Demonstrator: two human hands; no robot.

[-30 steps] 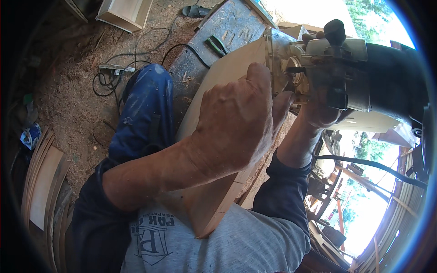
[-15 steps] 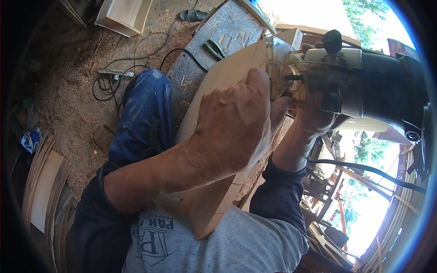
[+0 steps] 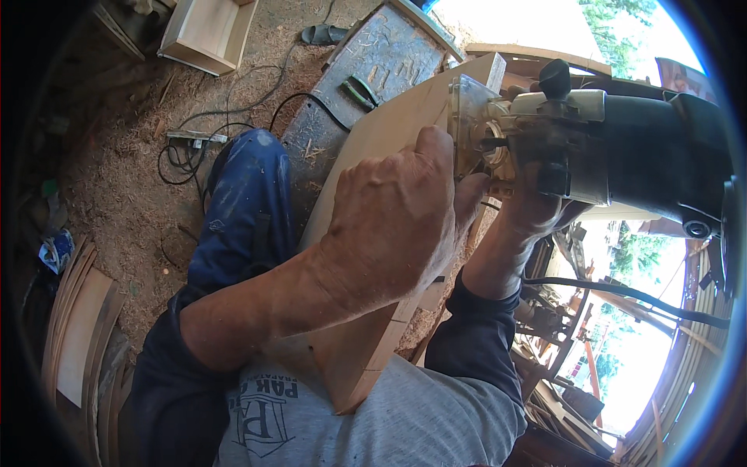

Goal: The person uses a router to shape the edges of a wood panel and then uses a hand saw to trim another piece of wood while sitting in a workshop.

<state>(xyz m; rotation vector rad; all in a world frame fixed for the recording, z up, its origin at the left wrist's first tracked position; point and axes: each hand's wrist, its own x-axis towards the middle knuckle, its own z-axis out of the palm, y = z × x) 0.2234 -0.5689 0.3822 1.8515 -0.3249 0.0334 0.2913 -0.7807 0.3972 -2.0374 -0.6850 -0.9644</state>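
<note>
A handheld trim router [image 3: 654,148] with a dark motor body and a clear base lies sideways against the far part of a pale wooden board [image 3: 362,362]. The board slants away from my shirt front, and its near end rests against me. My right hand [image 3: 537,208] is wrapped round the router from below, most of its fingers hidden behind the tool. Over the board reaches my left hand [image 3: 393,206], closed, with thumb and forefinger at the router's clear base. Its other fingertips are out of sight. Whether the bit touches the wood cannot be seen.
A dusty metal-topped stand [image 3: 381,66] with green-handled pliers [image 3: 360,92] is beyond my knee. Black cords and a power strip [image 3: 196,136] lie on the shaving-covered floor. A wooden drawer box [image 3: 208,35] stands far left; curved wood strips [image 3: 82,327] lean nearer. The router's cord [image 3: 622,289] trails right.
The whole view has shifted slightly left and down at the top. My hands, the router and the board keep nearly the same places relative to each other.
</note>
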